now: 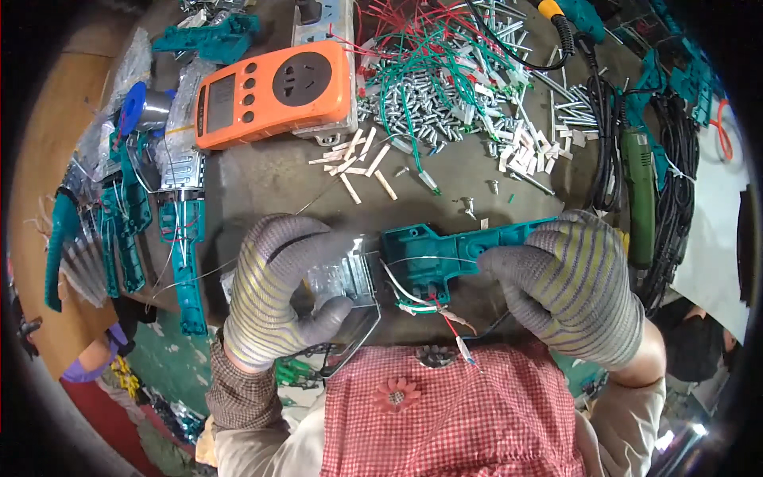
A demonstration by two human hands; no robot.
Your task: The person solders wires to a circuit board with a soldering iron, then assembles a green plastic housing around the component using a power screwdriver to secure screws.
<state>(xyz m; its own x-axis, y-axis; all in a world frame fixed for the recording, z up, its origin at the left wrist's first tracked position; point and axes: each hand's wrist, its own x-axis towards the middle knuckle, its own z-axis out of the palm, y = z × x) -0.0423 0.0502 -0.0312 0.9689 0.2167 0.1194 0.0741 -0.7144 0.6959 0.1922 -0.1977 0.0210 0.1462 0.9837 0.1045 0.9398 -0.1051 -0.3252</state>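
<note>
My left hand point(274, 290), in a striped knit glove, holds a metal part wrapped in clear plastic point(346, 278) between thumb and fingers. Its metal end faces a teal plastic tool housing half point(413, 258), which lies open side up. My right hand point(576, 290), gloved alike, closes round the handle end of this housing; the fingertips are partly hidden. A thin pale wire point(433, 257) crosses the housing to the right index finger. White, green and red wires point(421, 308) hang over the housing's near edge, and a white connector point(464, 350) dangles in front of my checked apron.
An orange meter with a socket point(274, 95) stands beyond my left hand. Farther right lie heaped screws point(433, 103), red and green wires and white sleeves point(528, 149). A green electric screwdriver point(638, 191) and black cables point(675, 207) line the right; teal handle assemblies point(184, 270) lie left.
</note>
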